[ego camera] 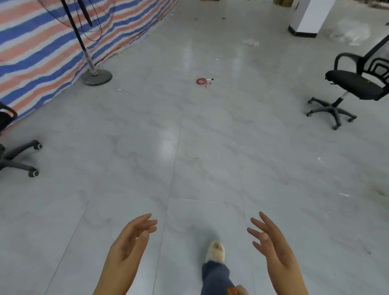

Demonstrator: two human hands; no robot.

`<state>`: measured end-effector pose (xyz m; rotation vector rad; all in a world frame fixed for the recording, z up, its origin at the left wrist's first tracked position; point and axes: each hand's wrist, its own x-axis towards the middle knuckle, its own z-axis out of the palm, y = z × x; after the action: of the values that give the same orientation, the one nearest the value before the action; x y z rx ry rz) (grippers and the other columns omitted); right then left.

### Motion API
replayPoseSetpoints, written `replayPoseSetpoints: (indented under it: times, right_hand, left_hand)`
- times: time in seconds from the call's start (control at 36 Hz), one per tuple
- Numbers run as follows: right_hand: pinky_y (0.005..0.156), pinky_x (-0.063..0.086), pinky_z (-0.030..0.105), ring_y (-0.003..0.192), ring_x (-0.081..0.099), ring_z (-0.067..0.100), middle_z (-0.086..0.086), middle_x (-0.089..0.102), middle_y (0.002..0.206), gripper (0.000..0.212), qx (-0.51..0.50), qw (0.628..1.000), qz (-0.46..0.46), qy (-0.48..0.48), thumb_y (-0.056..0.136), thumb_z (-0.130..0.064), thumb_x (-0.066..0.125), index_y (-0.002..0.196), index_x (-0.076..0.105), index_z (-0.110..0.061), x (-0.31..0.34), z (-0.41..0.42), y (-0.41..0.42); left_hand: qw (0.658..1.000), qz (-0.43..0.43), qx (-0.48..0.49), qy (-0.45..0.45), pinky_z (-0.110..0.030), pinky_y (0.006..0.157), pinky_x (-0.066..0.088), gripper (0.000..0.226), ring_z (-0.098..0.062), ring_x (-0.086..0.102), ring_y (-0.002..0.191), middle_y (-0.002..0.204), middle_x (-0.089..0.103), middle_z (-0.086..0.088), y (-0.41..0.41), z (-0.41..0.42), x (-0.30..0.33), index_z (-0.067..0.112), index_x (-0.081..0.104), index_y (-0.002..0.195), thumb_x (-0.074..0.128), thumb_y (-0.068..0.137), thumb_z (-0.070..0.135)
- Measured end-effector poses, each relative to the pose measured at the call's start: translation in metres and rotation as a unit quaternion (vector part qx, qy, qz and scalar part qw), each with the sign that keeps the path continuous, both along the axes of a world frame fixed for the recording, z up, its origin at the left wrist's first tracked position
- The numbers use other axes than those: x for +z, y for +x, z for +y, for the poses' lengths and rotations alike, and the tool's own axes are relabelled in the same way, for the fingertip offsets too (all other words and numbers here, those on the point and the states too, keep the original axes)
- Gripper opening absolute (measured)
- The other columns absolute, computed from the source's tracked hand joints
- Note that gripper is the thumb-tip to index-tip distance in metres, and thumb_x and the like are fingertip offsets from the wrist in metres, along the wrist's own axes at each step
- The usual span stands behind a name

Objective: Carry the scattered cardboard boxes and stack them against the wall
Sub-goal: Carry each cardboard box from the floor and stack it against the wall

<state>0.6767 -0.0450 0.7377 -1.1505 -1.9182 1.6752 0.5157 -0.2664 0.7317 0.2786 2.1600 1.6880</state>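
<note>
My left hand (131, 240) and my right hand (268, 240) are held out low in front of me, palms facing each other, fingers straight and spread, holding nothing. Between them my foot in a pale slipper (216, 251) steps on the grey tiled floor (189, 158). A sliver of brown cardboard (283, 2) shows at the top edge, far away beside a white pillar (309, 16). No other box is in view.
A standing fan (95, 73) stands by a striped blue, red and white tarpaulin (42, 52) at the left. Office chairs sit at the right (353, 88) and left edge (16, 155). A red skipping rope (203, 81) lies on the floor ahead.
</note>
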Motion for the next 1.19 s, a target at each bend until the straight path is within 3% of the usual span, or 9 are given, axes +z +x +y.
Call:
replayPoseSetpoints:
  times: [0.08,0.22,0.33,0.67,0.83,0.94,1.03,1.08,1.19]
  right_hand:
    - [0.102,0.045,0.048,0.105,0.064,0.003,-0.017,0.064,0.119,0.043,0.012,1.0,-0.009,0.007,0.078,-0.044,0.046,0.121,0.051,-0.042,-0.004,0.049,-0.036]
    - [0.103,0.044,0.048,0.109,0.063,0.005,-0.02,0.064,0.118,0.048,0.027,0.999,-0.008,0.018,0.076,-0.052,0.045,0.123,0.05,-0.043,-0.002,0.145,-0.094]
    - [0.101,0.044,0.051,0.108,0.063,0.004,-0.023,0.063,0.119,0.05,0.025,0.999,0.008,0.03,0.077,-0.051,0.047,0.125,0.052,-0.04,0.004,0.219,-0.139]
    - [0.101,0.044,0.05,0.105,0.064,0.003,-0.024,0.063,0.117,0.046,0.034,0.999,-0.017,-0.015,0.079,-0.04,0.047,0.124,0.053,-0.036,-0.011,0.362,-0.274]
    - [0.1,0.045,0.048,0.104,0.064,0.003,-0.019,0.066,0.114,0.036,0.022,1.0,-0.015,-0.005,0.095,-0.015,0.045,0.125,0.054,-0.034,-0.026,0.431,-0.368]
    - [0.094,0.051,0.038,0.103,0.064,0.003,-0.011,0.065,0.118,0.036,0.009,1.0,-0.002,-0.001,0.096,-0.014,0.043,0.124,0.053,-0.034,-0.019,0.478,-0.442]
    - [0.091,0.052,0.032,0.103,0.065,0.004,-0.008,0.065,0.12,0.038,0.003,1.0,0.013,0.002,0.096,-0.01,0.043,0.124,0.053,-0.033,-0.009,0.511,-0.497]
    - [0.094,0.051,0.036,0.104,0.064,0.004,-0.011,0.065,0.119,0.037,0.004,1.0,0.01,0.001,0.096,-0.011,0.043,0.124,0.052,-0.034,-0.007,0.532,-0.529]
    - [0.099,0.046,0.039,0.103,0.063,-0.001,-0.019,0.063,0.117,0.034,0.008,1.0,-0.007,-0.004,0.09,-0.032,0.043,0.122,0.051,-0.04,-0.006,0.57,-0.579]
  left_hand:
    - [1.0,0.009,0.006,-0.004,-0.041,0.094,0.048,0.032,-0.011,0.067,0.099,0.108,0.071,0.003,-0.034,0.042,-0.008,0.021,0.064,0.111,0.047,0.093,0.0]
    - [1.0,0.015,0.019,0.005,-0.019,0.089,0.05,0.031,-0.009,0.067,0.099,0.107,0.071,0.006,-0.092,0.129,-0.011,0.021,0.065,0.111,0.049,0.093,0.001]
    - [0.999,0.025,0.031,0.024,-0.028,0.091,0.05,0.034,-0.013,0.068,0.098,0.106,0.072,0.001,-0.136,0.202,-0.004,0.016,0.064,0.112,0.047,0.092,-0.005]
    - [0.999,-0.01,0.036,-0.006,-0.027,0.089,0.05,0.032,-0.012,0.068,0.095,0.103,0.072,0.003,-0.256,0.351,-0.015,0.017,0.065,0.109,0.049,0.091,-0.005]
    - [0.999,-0.01,0.039,0.003,-0.036,0.09,0.051,0.029,-0.012,0.067,0.099,0.105,0.071,0.007,-0.358,0.421,-0.016,0.021,0.063,0.111,0.051,0.084,0.022]
    - [0.999,-0.005,0.034,0.012,-0.036,0.09,0.051,0.036,-0.013,0.067,0.1,0.106,0.071,0.005,-0.439,0.471,-0.003,0.021,0.064,0.112,0.052,0.079,0.031]
    - [1.0,0.011,0.02,0.021,-0.033,0.088,0.054,0.029,-0.012,0.068,0.098,0.105,0.072,0.003,-0.496,0.508,0.004,0.021,0.064,0.112,0.052,0.086,0.022]
    - [1.0,0.011,0.003,0.02,-0.029,0.09,0.053,0.028,-0.011,0.067,0.098,0.105,0.072,0.003,-0.528,0.532,0.004,0.022,0.064,0.111,0.05,0.092,0.008]
    - [1.0,0.004,-0.021,0.012,-0.02,0.088,0.051,0.032,-0.01,0.068,0.097,0.105,0.072,0.003,-0.58,0.578,0.002,0.02,0.064,0.111,0.049,0.093,-0.001]
